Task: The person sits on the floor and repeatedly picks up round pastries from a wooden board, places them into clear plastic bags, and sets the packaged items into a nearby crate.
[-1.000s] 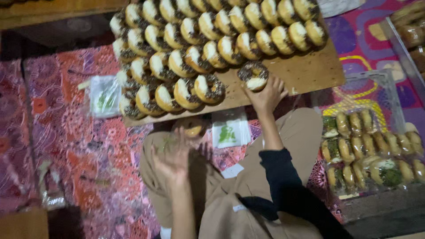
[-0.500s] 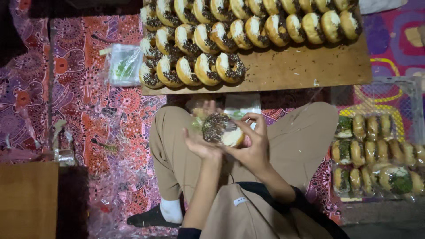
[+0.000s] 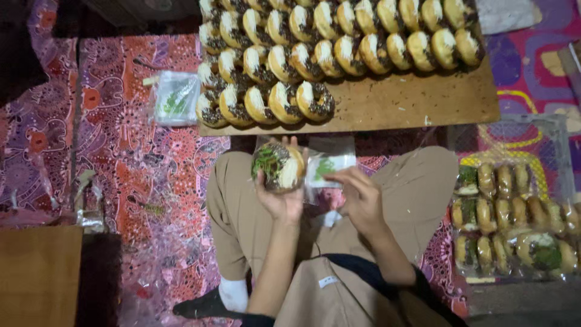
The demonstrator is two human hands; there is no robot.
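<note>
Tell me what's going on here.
A person sits cross-legged on a patterned cloth. The left hand holds up a doughnut with dark sprinkles, while the right hand pinches a clear plastic bag beside it. Ahead, a wooden board carries rows of similar doughnuts. A tray of wrapped ones sits to the person's right.

Single head-worn view, looking steeply down, close over lap (image 3: 387,200), wooden board (image 3: 423,100) just beyond
</note>
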